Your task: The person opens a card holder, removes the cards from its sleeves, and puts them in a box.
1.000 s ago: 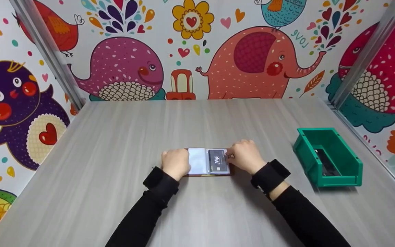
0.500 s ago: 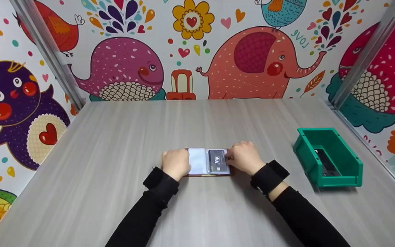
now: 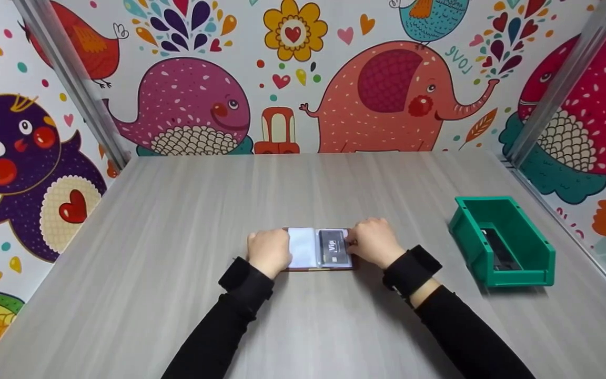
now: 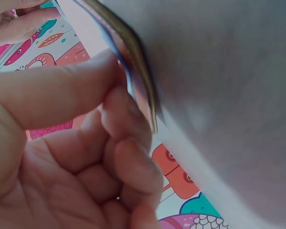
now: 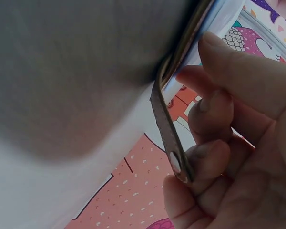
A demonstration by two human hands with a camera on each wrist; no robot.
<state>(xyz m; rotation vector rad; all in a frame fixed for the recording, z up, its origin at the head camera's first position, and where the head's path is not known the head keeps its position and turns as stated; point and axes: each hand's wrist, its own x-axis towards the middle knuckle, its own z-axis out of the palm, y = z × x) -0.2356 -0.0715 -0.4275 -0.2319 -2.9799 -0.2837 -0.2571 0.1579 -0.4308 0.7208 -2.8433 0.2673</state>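
An open card holder lies on the table in the head view, with clear sleeves inside. A dark card marked "Vip" sits in its right-hand sleeve. My left hand pinches the left edge; the left wrist view shows the thumb and curled fingers at the brown cover's edge. At the right edge, my right hand holds the holder between thumb and fingers. In the right wrist view a strap with a metal snap hangs off the cover against those fingers.
To the right stands a green plastic bin with a dark object in it. Patterned walls close off the back and sides of the wood-look table.
My right hand has shifted very slightly at the holder's right edge. The left hand, the holder and the card look unchanged.
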